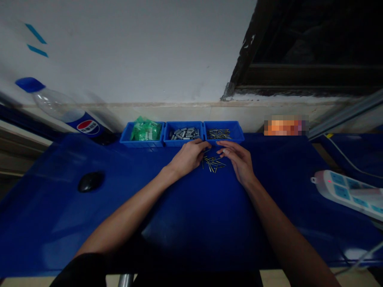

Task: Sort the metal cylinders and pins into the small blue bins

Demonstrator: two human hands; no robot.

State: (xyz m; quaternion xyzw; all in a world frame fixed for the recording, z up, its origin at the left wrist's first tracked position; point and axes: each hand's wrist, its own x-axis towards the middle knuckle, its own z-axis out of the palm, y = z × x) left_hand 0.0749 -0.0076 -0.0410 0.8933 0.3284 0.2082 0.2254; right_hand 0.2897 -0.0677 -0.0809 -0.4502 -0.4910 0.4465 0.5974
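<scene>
A loose pile of thin metal pins (213, 164) lies on the blue table, between my two hands. My left hand (190, 155) is at the pile's left side, its fingers curled together at the tips. A thin pin shows beside those fingertips, but what they grip is hidden. On the right, my right hand (239, 159) hovers by the pile with fingers stretched and apart, nothing visibly held. Just behind the hands, a blue bin (241, 133) holds more pins. The middle blue bin (176, 142) contains short grey metal cylinders.
A third blue bin (125, 139) holds green plastic packets (146, 129). At the left stand a Pepsi bottle (74, 115) and a black mouse (90, 181). A white power strip (344, 187) lies at the right. A wall (149, 59) rises behind the table (191, 223).
</scene>
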